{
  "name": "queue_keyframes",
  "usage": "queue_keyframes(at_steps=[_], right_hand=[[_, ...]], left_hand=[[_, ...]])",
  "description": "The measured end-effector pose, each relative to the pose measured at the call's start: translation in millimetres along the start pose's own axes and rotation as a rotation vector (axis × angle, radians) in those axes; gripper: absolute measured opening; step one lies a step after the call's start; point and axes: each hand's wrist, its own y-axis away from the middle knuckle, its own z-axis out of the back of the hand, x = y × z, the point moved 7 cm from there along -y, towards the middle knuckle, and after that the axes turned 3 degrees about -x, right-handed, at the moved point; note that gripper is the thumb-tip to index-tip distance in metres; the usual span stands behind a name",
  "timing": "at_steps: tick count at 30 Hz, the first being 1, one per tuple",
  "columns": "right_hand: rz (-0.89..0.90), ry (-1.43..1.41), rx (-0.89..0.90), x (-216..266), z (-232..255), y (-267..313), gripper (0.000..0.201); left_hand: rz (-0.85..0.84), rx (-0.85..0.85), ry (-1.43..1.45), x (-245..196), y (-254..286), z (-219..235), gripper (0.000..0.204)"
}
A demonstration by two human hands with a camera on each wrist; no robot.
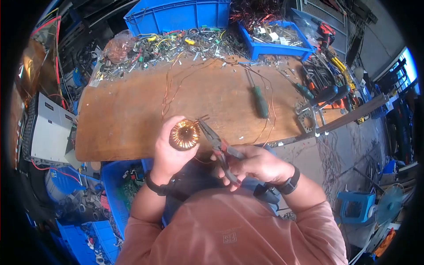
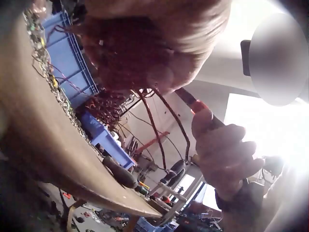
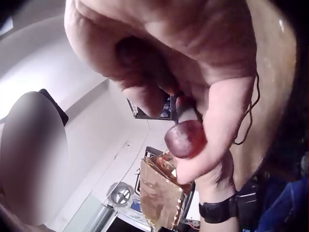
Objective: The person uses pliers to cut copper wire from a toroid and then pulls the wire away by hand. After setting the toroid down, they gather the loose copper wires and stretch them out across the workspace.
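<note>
A ring-shaped copper coil (image 1: 184, 134) is gripped in the left hand (image 1: 171, 150), fingers and thumb curled about its edge. Short wire ends stick out from its upper right side. The right hand (image 1: 254, 164) holds long-nose pliers (image 1: 214, 140) with red and grey handles, their tips at those wire ends. Whether the jaws pinch a wire, I cannot tell. In the left wrist view the right hand (image 2: 224, 154) appears beyond two hanging wires (image 2: 155, 130). The right wrist view shows a red handle end (image 3: 186, 139) by the right hand (image 3: 169, 53).
A green-handled screwdriver (image 1: 260, 102) and long thin copper wires (image 1: 165, 99) lie on the wooden table (image 1: 119, 115). Metal scraps (image 1: 163, 49) line its back, before a blue crate (image 1: 181, 17). A blue tray (image 1: 282, 49) and various tools (image 1: 324, 84) are at the right.
</note>
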Motion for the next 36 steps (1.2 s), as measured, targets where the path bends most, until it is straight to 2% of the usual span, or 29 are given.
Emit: queue_keyframes(at_steps=[4, 8, 11, 13, 14, 15, 17, 18, 20, 23, 27, 31, 34, 36], right_hand=[[-0.043, 0.145, -0.034, 15.2, 5.4, -2.2, 0.043], [0.002, 0.215, 0.035, 31.2, -3.7, 18.6, 0.039], [0.046, 0.119, -0.123, 59.0, -4.1, 58.8, 0.044], [0.314, 0.248, -0.309, 83.6, 16.0, 79.6, 0.048], [0.500, 0.392, -0.413, 91.9, 31.0, 86.6, 0.046], [0.477, 0.547, -0.708, 98.7, 44.6, 91.5, 0.044], [0.566, 1.068, -0.959, 106.6, 80.7, 81.4, 0.044], [0.489, 1.194, -1.000, 102.4, 101.7, 71.0, 0.044], [0.338, 1.446, -1.071, 99.1, 136.7, 50.9, 0.044], [0.073, 1.566, -1.228, 90.8, 165.9, 32.9, 0.043], [0.029, 1.684, -1.266, 92.9, 185.6, 16.6, 0.040], [-0.059, 1.757, -1.250, 88.4, 203.1, 3.9, 0.038], [-0.055, 1.919, -1.252, 79.6, 219.3, -5.1, 0.036], [0.069, 1.881, -1.272, 85.4, 207.3, -2.5, 0.032]], left_hand=[[0.004, -0.014, -0.022, -8.6, -6.9, 1.0, 0.062], [0.022, -0.076, 0.005, -6.3, -15.8, 10.7, 0.061], [0.068, -0.172, 0.069, -6.7, -28.2, 26.9, 0.058], [0.127, -0.263, 0.079, 0.9, -35.4, 41.7, 0.058], [0.195, -0.316, 0.198, 7.7, -38.9, 47.4, 0.059], [0.203, -0.358, 0.374, 10.1, -44.0, 53.2, 0.058], [0.220, -0.436, 0.724, 14.1, -53.2, 65.6, 0.055], [0.188, -0.357, 0.796, 5.2, -63.0, 69.7, 0.049], [0.216, -0.329, 0.895, 19.3, -70.9, 87.6, 0.045], [0.206, -0.334, 0.971, 10.0, -75.5, 105.1, 0.037], [0.273, -0.396, 1.251, -4.9, -72.6, 104.7, 0.032], [0.334, -0.434, 1.442, 1.0, -64.5, 102.4, 0.031], [0.413, -0.461, 1.503, 4.3, -60.0, 98.7, 0.030], [0.443, -0.478, 1.492, 4.9, -56.5, 95.4, 0.030]])
